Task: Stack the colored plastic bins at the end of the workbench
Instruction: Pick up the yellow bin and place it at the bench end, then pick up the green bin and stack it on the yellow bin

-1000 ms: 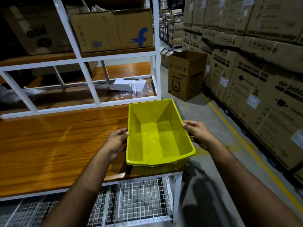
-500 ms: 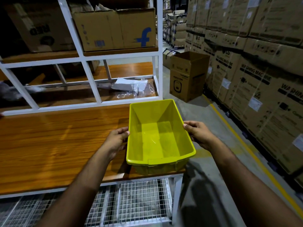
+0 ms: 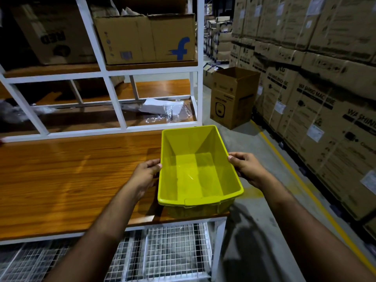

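Note:
An empty yellow plastic bin [image 3: 195, 171] sits at the right end of the wooden workbench [image 3: 71, 176], its front edge near the bench's front edge. My left hand [image 3: 145, 175] grips the bin's left rim, fingers curled under it. On the opposite side my right hand [image 3: 245, 167] holds the right rim the same way. No other colored bin is in view.
A white metal shelf frame [image 3: 114, 86] rises behind the bench, holding cardboard boxes [image 3: 146, 37] and plastic wrap [image 3: 166, 110]. An open carton [image 3: 234, 98] stands on the floor to the right, before a wall of stacked appliance boxes [image 3: 317, 98]. Wire mesh [image 3: 166, 251] lies under the bench.
The bin and both hands stay almost where they were. The view has shifted slightly.

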`<state>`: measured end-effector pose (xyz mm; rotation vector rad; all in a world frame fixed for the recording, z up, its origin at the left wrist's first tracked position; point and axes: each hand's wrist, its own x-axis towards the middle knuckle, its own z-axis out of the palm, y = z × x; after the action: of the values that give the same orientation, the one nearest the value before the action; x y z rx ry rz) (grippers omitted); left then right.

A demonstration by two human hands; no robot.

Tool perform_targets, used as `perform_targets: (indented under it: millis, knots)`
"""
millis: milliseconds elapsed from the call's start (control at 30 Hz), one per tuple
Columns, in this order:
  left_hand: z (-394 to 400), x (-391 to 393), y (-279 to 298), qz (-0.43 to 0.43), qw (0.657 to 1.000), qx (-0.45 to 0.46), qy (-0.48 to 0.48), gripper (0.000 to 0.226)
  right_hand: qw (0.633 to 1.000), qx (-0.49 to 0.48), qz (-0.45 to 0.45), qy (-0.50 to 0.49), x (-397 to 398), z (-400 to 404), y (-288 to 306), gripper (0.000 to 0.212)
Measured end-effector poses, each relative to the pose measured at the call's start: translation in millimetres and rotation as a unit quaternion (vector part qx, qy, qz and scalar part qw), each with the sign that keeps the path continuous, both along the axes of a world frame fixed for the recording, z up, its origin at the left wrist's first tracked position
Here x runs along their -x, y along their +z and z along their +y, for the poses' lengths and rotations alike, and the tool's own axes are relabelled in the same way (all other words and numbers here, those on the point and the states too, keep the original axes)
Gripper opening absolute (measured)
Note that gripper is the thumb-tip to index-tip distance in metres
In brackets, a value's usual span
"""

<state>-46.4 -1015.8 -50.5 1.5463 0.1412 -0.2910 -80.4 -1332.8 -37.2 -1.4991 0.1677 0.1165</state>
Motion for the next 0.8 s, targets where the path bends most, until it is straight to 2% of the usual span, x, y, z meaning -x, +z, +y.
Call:
perform_targets:
  millis: [100, 167, 300, 400, 533, 633, 733, 800]
  knots:
    - [5, 2, -1, 0.005, 0.999, -0.031, 0.022, 0.025, 0.999, 0.037, 0.006, -0.029, 1, -1, 3, 0.025]
    - [8, 2, -2, 0.005, 0.999, -0.028, 0.042, 0.017, 0.992, 0.112, -0.017, -0.064, -2, -2, 2, 0.026]
    - [16, 11, 9, -0.044, 0.995, -0.033, 0.079, 0.016, 0.932, 0.318, -0.134, -0.108, -8, 9, 10, 0.024]
    - [38, 24, 12, -0.098, 0.989, -0.076, 0.081, 0.025, 0.874, 0.429, -0.218, -0.063, -13, 39, 26, 0.027]
    - [89, 48, 12, -0.143, 0.970, -0.177, 0.087, 0.029, 0.807, 0.539, -0.242, -0.008, -20, 107, 40, 0.037]
    - [143, 68, 12, -0.159, 0.952, -0.239, 0.104, 0.038, 0.786, 0.558, -0.257, 0.069, -28, 174, 49, 0.046]
    - [206, 84, 10, -0.160, 0.928, -0.314, 0.122, 0.044, 0.750, 0.578, -0.287, 0.147, -33, 247, 48, 0.052]
    - [261, 97, 8, -0.163, 0.920, -0.333, 0.128, 0.046, 0.745, 0.574, -0.287, 0.184, -33, 305, 41, 0.055]
